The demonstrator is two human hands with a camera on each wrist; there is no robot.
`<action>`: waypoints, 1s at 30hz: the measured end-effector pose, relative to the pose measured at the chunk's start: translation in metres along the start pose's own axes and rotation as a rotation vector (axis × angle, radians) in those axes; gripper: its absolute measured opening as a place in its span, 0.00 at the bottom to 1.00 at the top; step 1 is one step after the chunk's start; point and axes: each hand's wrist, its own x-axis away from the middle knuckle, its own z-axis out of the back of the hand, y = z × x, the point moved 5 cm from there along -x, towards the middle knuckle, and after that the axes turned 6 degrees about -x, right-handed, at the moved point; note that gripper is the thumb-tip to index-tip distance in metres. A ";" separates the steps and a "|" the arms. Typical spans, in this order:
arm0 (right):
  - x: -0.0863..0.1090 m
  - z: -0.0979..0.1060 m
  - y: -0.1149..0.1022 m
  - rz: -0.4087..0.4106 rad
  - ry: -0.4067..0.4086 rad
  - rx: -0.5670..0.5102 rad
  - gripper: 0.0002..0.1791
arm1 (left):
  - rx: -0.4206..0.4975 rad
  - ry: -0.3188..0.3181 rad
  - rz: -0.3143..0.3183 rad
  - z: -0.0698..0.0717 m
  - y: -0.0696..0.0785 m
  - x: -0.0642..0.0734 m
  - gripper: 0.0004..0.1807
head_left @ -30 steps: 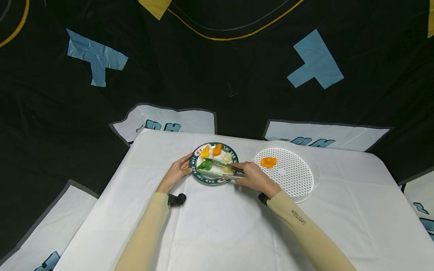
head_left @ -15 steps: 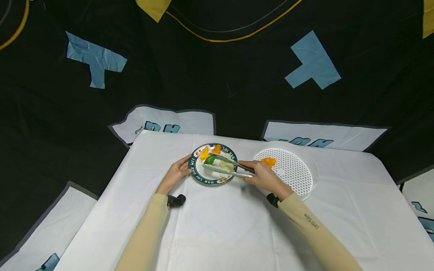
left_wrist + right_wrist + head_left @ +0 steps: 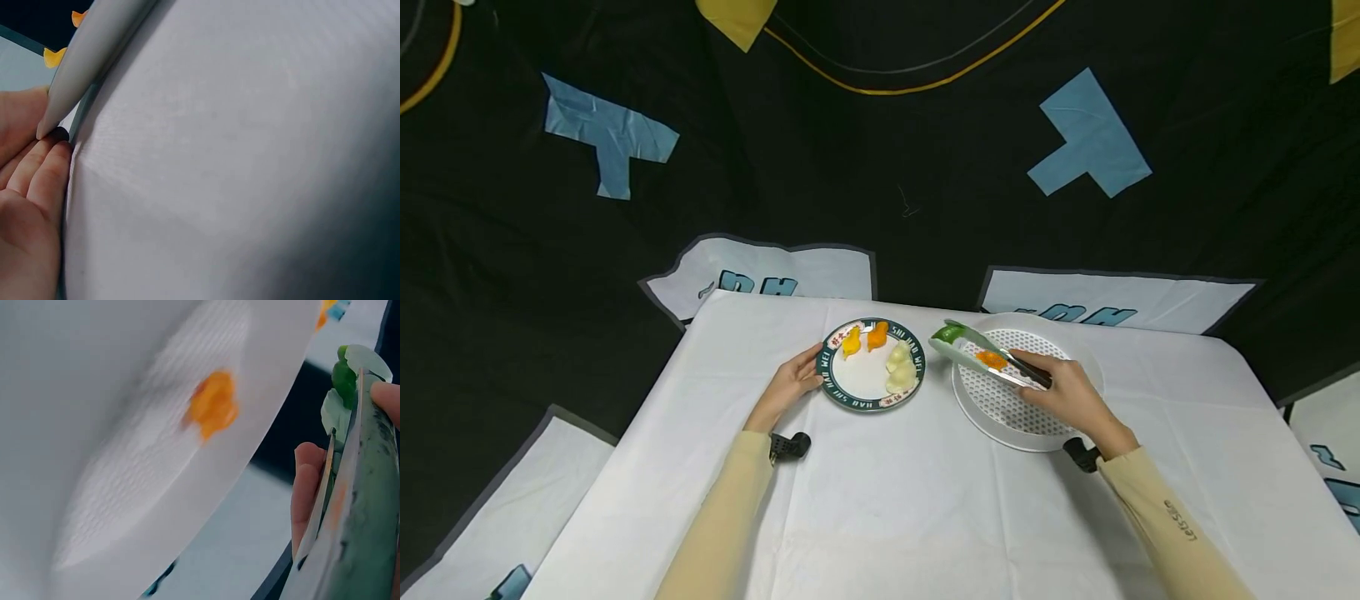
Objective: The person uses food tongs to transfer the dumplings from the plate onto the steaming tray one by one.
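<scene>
My left hand (image 3: 787, 385) has its fingers clamped on the rim of the plate (image 3: 857, 382), thumb above, others beneath. My right hand (image 3: 1072, 398) has its fingers clamped on the tongs (image 3: 375, 506); tong tips grip the green pepper (image 3: 949, 333), which sits in the gap between plate and white strainer (image 3: 1000, 429). Orange piece (image 3: 215, 406) lies in the strainer. On the plate: yellow chunk (image 3: 852, 342), orange chunk (image 3: 877, 336) near the far rim, pale pieces (image 3: 900, 368) at right. Both dishes on the desk (image 3: 880, 500).
</scene>
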 end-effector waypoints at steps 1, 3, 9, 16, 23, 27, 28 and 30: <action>0.003 0.005 0.006 -0.011 0.013 0.002 0.31 | -0.002 0.003 0.003 0.000 0.000 0.000 0.36; 0.010 0.016 0.017 -0.027 0.037 0.005 0.31 | -0.005 0.006 0.008 0.000 -0.001 0.000 0.36; 0.027 0.037 0.045 -0.058 0.095 0.031 0.29 | -0.001 0.001 0.014 0.000 0.006 0.004 0.36; 0.036 0.045 0.066 -0.109 0.091 0.052 0.30 | 0.012 -0.008 0.021 0.000 0.000 0.001 0.36; 0.036 0.047 0.072 -0.132 0.094 0.061 0.30 | 0.021 -0.009 0.013 0.000 0.001 0.001 0.36; 0.034 0.046 0.063 -0.113 0.101 0.053 0.31 | 0.001 -0.001 0.000 -0.001 0.001 0.001 0.35; 0.033 0.045 0.059 -0.109 0.098 0.044 0.31 | -0.002 0.001 -0.003 -0.001 0.001 0.001 0.35; 0.031 0.043 0.052 -0.094 0.094 0.025 0.32 | -0.004 0.002 -0.004 -0.001 0.001 0.001 0.35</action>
